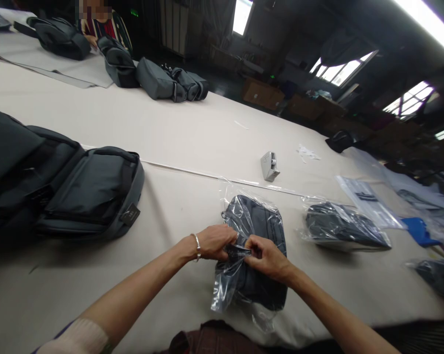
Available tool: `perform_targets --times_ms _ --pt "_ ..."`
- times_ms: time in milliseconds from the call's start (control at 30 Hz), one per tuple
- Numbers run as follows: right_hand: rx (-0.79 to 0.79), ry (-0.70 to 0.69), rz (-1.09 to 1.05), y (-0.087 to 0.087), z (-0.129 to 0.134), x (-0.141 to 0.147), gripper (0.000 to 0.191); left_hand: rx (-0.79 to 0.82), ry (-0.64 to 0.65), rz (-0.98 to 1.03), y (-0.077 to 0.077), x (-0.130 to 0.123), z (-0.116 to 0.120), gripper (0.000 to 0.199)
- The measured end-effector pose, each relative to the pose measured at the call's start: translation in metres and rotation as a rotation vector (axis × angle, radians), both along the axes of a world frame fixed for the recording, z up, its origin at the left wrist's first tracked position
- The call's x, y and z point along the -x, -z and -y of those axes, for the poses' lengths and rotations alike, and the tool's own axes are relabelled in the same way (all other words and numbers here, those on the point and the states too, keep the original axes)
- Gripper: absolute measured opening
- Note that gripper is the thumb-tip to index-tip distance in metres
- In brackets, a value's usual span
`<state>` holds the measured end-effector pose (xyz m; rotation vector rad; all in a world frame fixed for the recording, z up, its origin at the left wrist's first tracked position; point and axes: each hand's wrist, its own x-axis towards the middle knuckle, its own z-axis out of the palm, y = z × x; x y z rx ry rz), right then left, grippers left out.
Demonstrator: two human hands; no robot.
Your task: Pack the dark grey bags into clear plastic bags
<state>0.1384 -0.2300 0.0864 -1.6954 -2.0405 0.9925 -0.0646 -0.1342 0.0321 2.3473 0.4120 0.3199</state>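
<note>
In front of me on the table lies a dark grey bag (268, 275) inside a clear plastic bag (224, 287). My left hand (216, 242) is closed at its left side, gripping the gathered plastic. Opposite it, my right hand (266, 258) pinches near a small dark tag (238, 250) that shows between the two hands. Both hands rest over the middle of the bag, close together. Which fingers hold the tag and which hold only plastic is partly hidden. Loose plastic hangs out below my left hand.
To the left lie large dark backpacks (93, 189). A grey tape dispenser (269, 166) stands beyond the wrapped bag. Another plastic-wrapped bag (343, 226) and flat plastic packaging (369, 196) are at the right. More bags (157, 78) line the far edge, near another person (106, 29).
</note>
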Motion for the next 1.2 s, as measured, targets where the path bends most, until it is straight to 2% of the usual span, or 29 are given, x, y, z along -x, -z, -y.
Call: perform_targets --times_ms 233,400,500,567,667,833,900,1000,1067,1200 --pt "-0.176 -0.141 0.217 -0.006 0.007 0.004 0.018 -0.055 -0.120 0.024 0.004 0.003 0.007 0.024" --pt "-0.189 -0.186 0.370 -0.004 0.008 0.009 0.022 -0.144 -0.172 0.067 0.010 0.008 0.010 0.024" --pt "-0.207 -0.229 0.426 0.000 0.009 0.010 0.018 -0.233 -0.150 0.093 0.012 0.007 0.015 0.023" --pt "-0.273 -0.282 0.451 0.004 0.010 0.010 0.018 -0.313 -0.125 0.114 0.014 0.005 0.021 0.021" --pt "-0.437 -0.347 0.479 0.009 0.011 0.005 0.019 -0.429 -0.153 0.149 0.020 -0.001 0.032 0.007" --pt "-0.634 -0.334 0.437 0.012 0.011 0.000 0.031 -0.502 -0.294 0.237 0.035 -0.009 0.039 0.025" --pt "-0.646 -0.294 0.418 0.010 0.010 0.000 0.033 -0.484 -0.375 0.273 0.038 -0.010 0.037 0.025" --pt "-0.571 -0.255 0.360 0.003 0.011 -0.002 0.026 -0.436 -0.473 0.331 0.039 0.000 0.039 0.019" --pt "-0.503 -0.289 0.300 -0.003 0.013 -0.006 0.021 -0.358 -0.551 0.368 0.040 0.014 0.048 0.032" --pt "-0.473 -0.336 0.178 -0.010 0.019 -0.014 0.025 0.068 -0.685 0.293 0.039 0.032 0.084 0.043"
